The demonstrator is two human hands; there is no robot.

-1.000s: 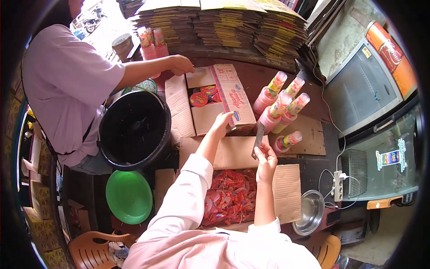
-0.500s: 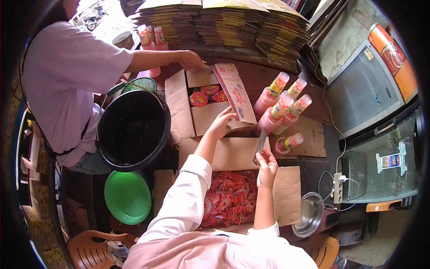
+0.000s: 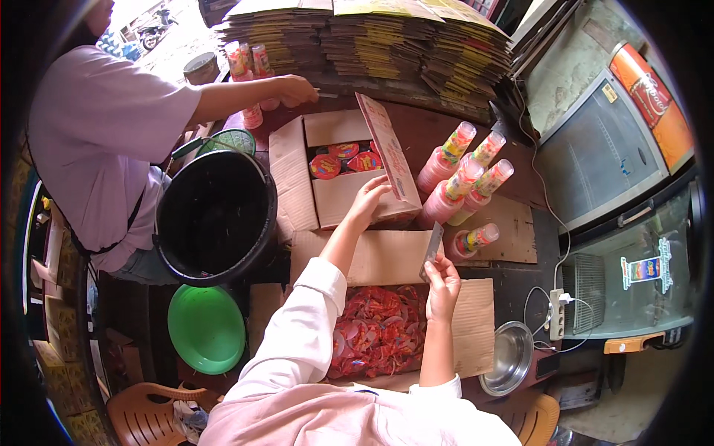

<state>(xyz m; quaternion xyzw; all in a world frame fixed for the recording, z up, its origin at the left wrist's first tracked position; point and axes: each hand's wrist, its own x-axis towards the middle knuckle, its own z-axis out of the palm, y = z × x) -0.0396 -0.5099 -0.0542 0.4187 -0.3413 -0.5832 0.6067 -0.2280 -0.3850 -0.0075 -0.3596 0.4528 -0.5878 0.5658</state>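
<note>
My left hand (image 3: 370, 199) is at the near end of a raised flap (image 3: 388, 145) of an open cardboard carton (image 3: 349, 198). Its fingers are stretched out against the inner edge of the flap. Inside the carton, several round red lids (image 3: 344, 160) show between the folded sides. In my right hand (image 3: 443, 281) a flat grey metal blade (image 3: 433, 249) is pinched, pointing up and away from me. Below it stands another open carton (image 3: 474, 320), filled with red printed plastic pieces (image 3: 379, 327).
Stacked cups (image 3: 455, 182) stand right of the carton. A co-worker's hand (image 3: 297, 90) reaches in beyond it with a thin object. At left are a black bucket (image 3: 216, 215) and green basin (image 3: 206, 327); at right, a metal bowl (image 3: 513, 357). Flattened cardboard (image 3: 372, 44) is piled behind.
The carton flap has swung up to a steeper angle, and more of the carton's inside shows. The co-worker's hand has drawn back left. My right hand keeps the blade.
</note>
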